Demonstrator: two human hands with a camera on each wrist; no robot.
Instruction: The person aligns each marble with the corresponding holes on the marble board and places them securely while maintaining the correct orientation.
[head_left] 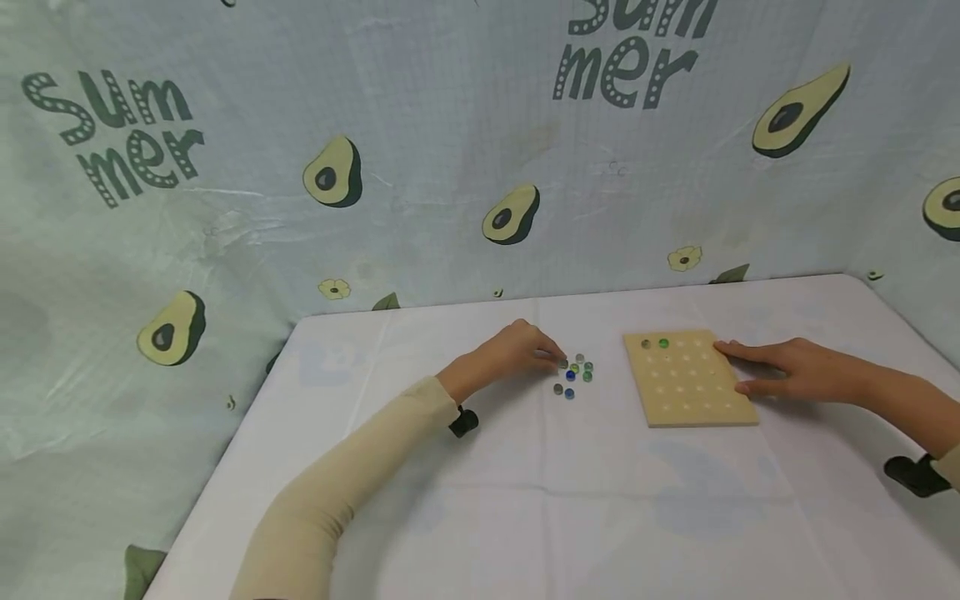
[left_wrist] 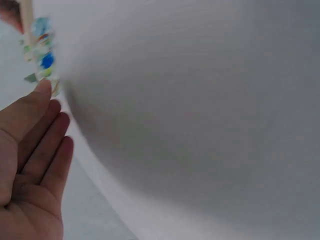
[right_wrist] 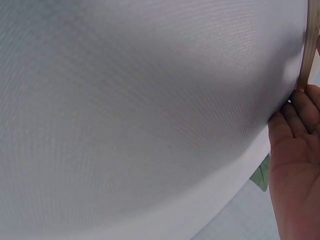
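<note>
Marbles [head_left: 571,376] at left hand [head_left: 513,352] — right hand [head_left: 806,371] against dimpled board [head_left: 692,379].

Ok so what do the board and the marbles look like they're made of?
Board: probably wood, with a smooth, fairly matte finish; it's pale tan, and its side in the right wrist view shows fine grain-like lines.
Marbles: likely glass, smooth and shiny; several look see-through with green or blue tints, though clear plastic could look the same.

Head view forward and down, close wrist views low over table [head_left: 487,533], head and left sharing marbles [head_left: 570,376]
</note>
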